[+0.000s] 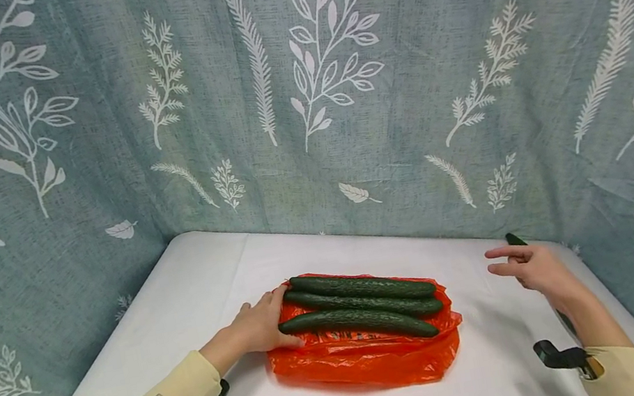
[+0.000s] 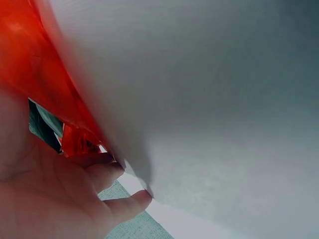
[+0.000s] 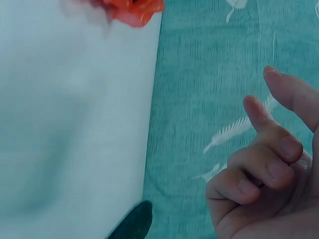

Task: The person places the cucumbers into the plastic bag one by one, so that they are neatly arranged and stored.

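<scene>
Three long dark green cucumbers (image 1: 364, 286) lie side by side on a crumpled red plastic bag (image 1: 371, 362) in the middle of the table. My left hand (image 1: 259, 323) rests at the left end of the bag, fingers spread beside the cucumbers' ends. In the left wrist view that hand (image 2: 55, 194) has its fingertips near the table surface. Over the table's right side hovers my right hand (image 1: 526, 267), holding nothing, its lower fingers loosely bent. Another cucumber (image 1: 514, 239) lies beneath it, mostly hidden by the hand and forearm; its tip (image 3: 134, 224) shows in the right wrist view.
A white cloth covers the table (image 1: 208, 267). Blue-green curtains (image 1: 289, 182) with white leaf prints stand along its back and sides. A dark wrist camera (image 1: 551, 355) sits on the right cuff.
</scene>
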A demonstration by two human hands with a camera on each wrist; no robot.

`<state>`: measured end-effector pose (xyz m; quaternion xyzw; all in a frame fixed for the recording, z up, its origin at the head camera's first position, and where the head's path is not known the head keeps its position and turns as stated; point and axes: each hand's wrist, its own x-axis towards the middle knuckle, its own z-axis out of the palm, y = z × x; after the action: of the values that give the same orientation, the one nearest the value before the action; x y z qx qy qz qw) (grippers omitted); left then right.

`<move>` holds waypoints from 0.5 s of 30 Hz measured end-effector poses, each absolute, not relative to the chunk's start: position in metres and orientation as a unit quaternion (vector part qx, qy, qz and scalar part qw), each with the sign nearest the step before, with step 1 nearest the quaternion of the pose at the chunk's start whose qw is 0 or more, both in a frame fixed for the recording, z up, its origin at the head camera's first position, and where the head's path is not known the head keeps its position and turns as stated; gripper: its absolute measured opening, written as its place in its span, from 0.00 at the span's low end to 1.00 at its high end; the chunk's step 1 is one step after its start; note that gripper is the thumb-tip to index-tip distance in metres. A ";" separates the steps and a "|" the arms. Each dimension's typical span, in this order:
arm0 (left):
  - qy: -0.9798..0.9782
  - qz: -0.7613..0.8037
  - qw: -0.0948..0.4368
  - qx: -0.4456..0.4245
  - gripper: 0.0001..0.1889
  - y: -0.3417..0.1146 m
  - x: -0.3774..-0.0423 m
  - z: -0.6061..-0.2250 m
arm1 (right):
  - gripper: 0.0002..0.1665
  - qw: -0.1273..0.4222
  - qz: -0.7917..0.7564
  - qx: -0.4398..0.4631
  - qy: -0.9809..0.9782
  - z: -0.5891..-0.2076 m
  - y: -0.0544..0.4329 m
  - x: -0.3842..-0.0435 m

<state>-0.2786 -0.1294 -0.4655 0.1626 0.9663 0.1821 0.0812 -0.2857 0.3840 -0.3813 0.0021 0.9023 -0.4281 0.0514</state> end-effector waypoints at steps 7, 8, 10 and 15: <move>0.965 0.188 0.087 0.162 0.64 -0.130 -0.278 -0.466 | 0.41 0.044 -0.452 0.020 0.891 -0.387 0.407 -0.281; 0.964 0.190 0.088 0.162 0.64 -0.130 -0.278 -0.466 | 0.41 0.045 -0.456 0.025 0.889 -0.388 0.410 -0.280; 0.963 0.194 0.089 0.163 0.64 -0.130 -0.277 -0.465 | 0.42 0.045 -0.456 0.040 0.888 -0.389 0.417 -0.279; 0.962 0.199 0.090 0.163 0.63 -0.130 -0.277 -0.462 | 0.48 0.046 -0.449 0.082 0.889 -0.394 0.431 -0.278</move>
<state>-0.2771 -0.1302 -0.4621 0.1631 0.9621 0.1990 0.0901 -0.2775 0.4309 -0.3938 0.0818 0.8886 -0.4489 0.0462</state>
